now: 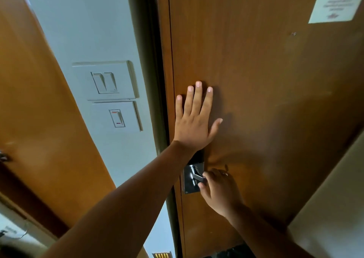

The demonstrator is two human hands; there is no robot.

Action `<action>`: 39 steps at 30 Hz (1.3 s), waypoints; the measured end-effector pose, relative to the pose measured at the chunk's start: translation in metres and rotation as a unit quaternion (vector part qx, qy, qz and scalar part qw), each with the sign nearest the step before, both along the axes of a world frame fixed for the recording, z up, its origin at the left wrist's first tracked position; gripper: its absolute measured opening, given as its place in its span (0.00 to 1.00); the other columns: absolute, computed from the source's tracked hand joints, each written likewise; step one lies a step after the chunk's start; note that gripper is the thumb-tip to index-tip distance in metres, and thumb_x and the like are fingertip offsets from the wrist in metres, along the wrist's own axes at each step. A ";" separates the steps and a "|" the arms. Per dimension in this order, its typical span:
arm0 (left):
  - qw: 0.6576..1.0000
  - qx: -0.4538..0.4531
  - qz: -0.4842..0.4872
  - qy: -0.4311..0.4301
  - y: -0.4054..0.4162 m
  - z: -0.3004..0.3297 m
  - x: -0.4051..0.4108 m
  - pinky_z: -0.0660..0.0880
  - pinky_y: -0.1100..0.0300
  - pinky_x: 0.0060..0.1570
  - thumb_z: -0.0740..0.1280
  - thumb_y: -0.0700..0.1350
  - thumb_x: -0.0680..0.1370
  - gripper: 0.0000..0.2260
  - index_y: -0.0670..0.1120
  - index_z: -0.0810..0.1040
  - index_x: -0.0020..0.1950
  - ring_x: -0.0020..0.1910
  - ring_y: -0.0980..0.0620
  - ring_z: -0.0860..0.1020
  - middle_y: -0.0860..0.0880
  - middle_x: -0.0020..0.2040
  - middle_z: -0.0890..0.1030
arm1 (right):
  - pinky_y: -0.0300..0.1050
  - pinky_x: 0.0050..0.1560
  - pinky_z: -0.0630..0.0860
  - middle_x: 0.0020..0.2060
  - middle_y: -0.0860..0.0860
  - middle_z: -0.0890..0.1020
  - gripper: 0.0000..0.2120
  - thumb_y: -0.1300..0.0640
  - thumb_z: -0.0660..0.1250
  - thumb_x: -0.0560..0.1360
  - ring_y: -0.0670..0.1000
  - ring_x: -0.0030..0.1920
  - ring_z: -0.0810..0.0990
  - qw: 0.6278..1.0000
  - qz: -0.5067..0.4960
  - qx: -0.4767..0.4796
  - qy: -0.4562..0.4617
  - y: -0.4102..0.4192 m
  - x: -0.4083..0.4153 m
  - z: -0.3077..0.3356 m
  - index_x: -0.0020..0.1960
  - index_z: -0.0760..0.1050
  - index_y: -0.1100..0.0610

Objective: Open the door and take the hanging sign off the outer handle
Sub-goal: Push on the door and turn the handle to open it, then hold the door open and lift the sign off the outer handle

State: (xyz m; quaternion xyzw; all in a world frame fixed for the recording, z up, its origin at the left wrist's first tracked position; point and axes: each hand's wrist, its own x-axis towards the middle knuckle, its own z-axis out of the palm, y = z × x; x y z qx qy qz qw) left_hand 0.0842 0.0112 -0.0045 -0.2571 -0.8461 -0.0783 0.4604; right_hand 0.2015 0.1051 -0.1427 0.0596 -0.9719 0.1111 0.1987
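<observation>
Against the door, at about the frame's centre, the left hand lies flat, palm to the wood, its fingers straight and slightly spread, the thumb angled out toward 2 o'clock. Its bare forearm runs down toward 7 o'clock and crosses the top of the dark lock plate. At 6 o'clock from that hand, the right hand sits at the lock plate, its fingers curled around the lever handle; thumb and fingertips close on the lever's end, though whether the grip is firm cannot be told. A ring shows on one finger of this hand. The door looks shut against its dark frame, which runs from 12 o'clock down to 6 o'clock. The hanging sign is not in view; only the inner face of the door shows. At 1 o'clock, in the upper corner, a white notice is fixed to the door, its print too blurred to read. At 9 o'clock from the left hand, on the pale wall, are two switch plates: a double switch above a single switch with red marks. Another wooden panel fills the far 9 o'clock side.
</observation>
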 end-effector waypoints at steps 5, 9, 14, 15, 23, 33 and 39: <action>0.988 -0.005 -0.132 0.083 -0.052 -0.011 0.042 0.43 0.41 0.76 0.58 0.64 0.79 0.35 0.50 0.51 0.81 0.80 0.43 0.49 0.43 0.80 0.54 | 0.46 0.45 0.81 0.44 0.50 0.83 0.11 0.53 0.74 0.73 0.49 0.44 0.83 0.998 -0.022 -0.021 0.059 -0.006 0.059 0.004 0.51 0.81 0.57; 0.980 -0.042 -0.172 0.087 -0.110 -0.030 0.042 0.43 0.38 0.75 0.57 0.66 0.78 0.38 0.48 0.48 0.81 0.79 0.42 0.49 0.41 0.79 0.54 | 0.59 0.63 0.74 0.53 0.51 0.81 0.17 0.48 0.67 0.76 0.52 0.56 0.78 0.983 -0.105 -0.043 0.144 -0.028 0.096 0.007 0.60 0.76 0.56; 0.966 -0.135 -0.215 -0.050 -0.143 -0.056 0.040 0.40 0.40 0.75 0.53 0.71 0.76 0.41 0.46 0.51 0.80 0.80 0.43 0.44 0.41 0.80 0.53 | 0.63 0.76 0.53 0.75 0.61 0.65 0.35 0.41 0.62 0.77 0.60 0.77 0.59 0.946 -0.180 0.013 0.271 -0.081 0.132 0.050 0.77 0.58 0.56; 0.957 -0.156 -0.233 -0.073 -0.144 -0.062 0.042 0.41 0.39 0.75 0.53 0.72 0.76 0.42 0.47 0.50 0.81 0.79 0.43 0.44 0.42 0.80 0.53 | 0.62 0.77 0.51 0.76 0.61 0.62 0.36 0.39 0.62 0.77 0.60 0.78 0.55 0.937 -0.197 0.027 0.288 -0.092 0.141 0.065 0.78 0.56 0.55; 0.861 -0.254 -0.402 -0.179 -0.101 -0.097 0.078 0.35 0.45 0.75 0.54 0.76 0.72 0.47 0.53 0.39 0.80 0.79 0.48 0.38 0.50 0.80 0.36 | 0.64 0.77 0.47 0.78 0.61 0.52 0.42 0.34 0.61 0.76 0.63 0.79 0.50 0.883 -0.299 0.174 0.316 -0.122 0.191 0.149 0.80 0.51 0.54; 0.748 -0.251 -0.542 -0.288 -0.015 -0.087 0.148 0.69 0.50 0.68 0.60 0.76 0.69 0.44 0.61 0.48 0.79 0.73 0.49 0.67 0.51 0.78 0.62 | 0.59 0.77 0.41 0.78 0.63 0.56 0.42 0.33 0.60 0.76 0.64 0.78 0.51 0.811 -0.415 0.305 0.277 -0.086 0.231 0.189 0.80 0.53 0.56; 0.723 -0.298 -0.538 -0.315 0.010 -0.096 0.187 0.71 0.60 0.54 0.63 0.68 0.74 0.34 0.56 0.59 0.76 0.61 0.51 0.77 0.50 0.69 0.75 | 0.55 0.77 0.39 0.77 0.61 0.62 0.40 0.34 0.60 0.76 0.64 0.77 0.53 0.745 -0.505 0.335 0.278 -0.043 0.246 0.178 0.79 0.59 0.58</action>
